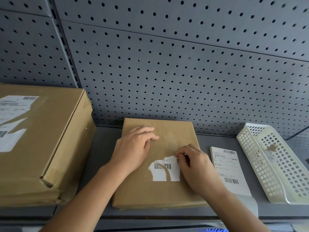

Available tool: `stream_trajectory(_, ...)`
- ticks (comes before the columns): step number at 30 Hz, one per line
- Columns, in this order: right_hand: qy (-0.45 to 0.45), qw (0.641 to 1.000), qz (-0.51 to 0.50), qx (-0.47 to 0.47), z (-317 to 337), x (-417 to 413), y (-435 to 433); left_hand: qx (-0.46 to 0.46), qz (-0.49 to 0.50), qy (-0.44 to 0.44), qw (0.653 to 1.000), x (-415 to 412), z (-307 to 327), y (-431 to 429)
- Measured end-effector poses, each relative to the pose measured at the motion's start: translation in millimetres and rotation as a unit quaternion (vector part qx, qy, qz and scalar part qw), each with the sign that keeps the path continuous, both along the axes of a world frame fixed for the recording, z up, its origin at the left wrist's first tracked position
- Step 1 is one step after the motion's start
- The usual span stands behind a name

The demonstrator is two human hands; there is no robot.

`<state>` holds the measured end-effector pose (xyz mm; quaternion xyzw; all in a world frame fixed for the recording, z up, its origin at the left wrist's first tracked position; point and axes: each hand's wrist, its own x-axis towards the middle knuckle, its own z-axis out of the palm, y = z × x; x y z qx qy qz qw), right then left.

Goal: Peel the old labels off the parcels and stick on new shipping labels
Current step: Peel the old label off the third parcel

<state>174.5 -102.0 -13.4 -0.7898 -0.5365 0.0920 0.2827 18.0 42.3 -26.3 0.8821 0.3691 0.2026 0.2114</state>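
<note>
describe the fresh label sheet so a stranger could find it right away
On the grey shelf, look between the flat brown parcel and the white basket. The label sheet lies loose there, whole, unlike the torn label stuck on the parcel.

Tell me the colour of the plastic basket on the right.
The basket is off-white, best in head view.

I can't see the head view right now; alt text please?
The right hand pinches the top edge of a torn old label on a flat parcel that the left hand rests on. A new label sheet and white basket lie to the right.
</note>
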Motion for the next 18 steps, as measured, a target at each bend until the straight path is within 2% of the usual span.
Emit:
stream_trajectory(6, 0.030, 0.999, 0.004, 0.016, 3.1, 4.0, -2.8, 0.002, 0.000, -0.008, 1.000, -0.4, 0.0, 0.0)
stream_trajectory(14, 0.017, 1.000, 0.009, -0.003, 1.5, 0.9, -1.5, 0.000, 0.000, -0.001, 1.000, 0.2, -1.2, 0.2)
stream_trajectory(18, 0.036, 0.999, -0.004, 0.024, 2.8, 2.5, -1.7, -0.001, 0.000, -0.008, 1.000, 0.5, -1.2, 0.6)
